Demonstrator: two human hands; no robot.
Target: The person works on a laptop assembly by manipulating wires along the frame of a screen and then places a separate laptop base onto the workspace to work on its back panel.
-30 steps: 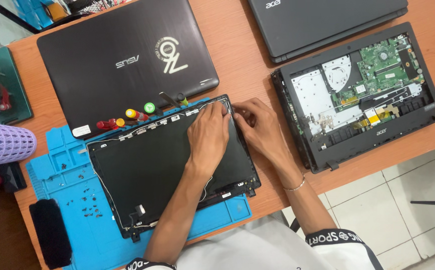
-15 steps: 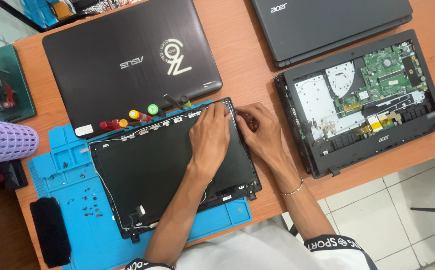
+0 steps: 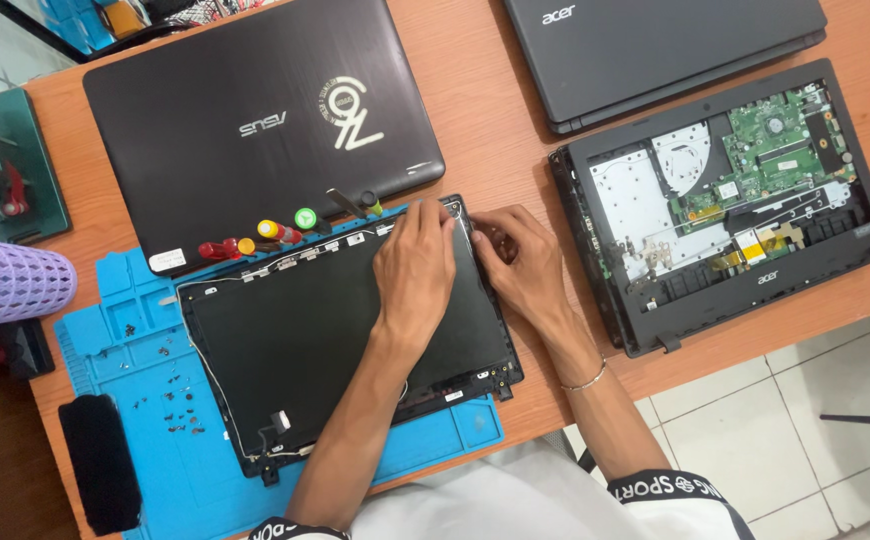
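Observation:
A black laptop screen lid (image 3: 285, 350) lies face down on a blue repair mat (image 3: 125, 340), with thin cables running along its edges. My left hand (image 3: 417, 265) rests flat on the lid near its upper right corner, fingers pressing at the rim. My right hand (image 3: 520, 262) is at the same corner from the right side, fingers curled against the lid's edge by the hinge. What the fingertips pinch is hidden.
A closed black laptop (image 3: 255, 130) lies behind the mat, with several coloured screwdriver handles (image 3: 260, 235) at its front edge. An opened laptop base (image 3: 725, 200) showing its green board sits to the right, another closed laptop (image 3: 655, 50) behind it. Small screws (image 3: 170, 400) dot the mat. A purple basket (image 3: 5, 280) lies left.
Both hands stay at the lid's upper right corner, with only small finger shifts. The view has drifted slightly.

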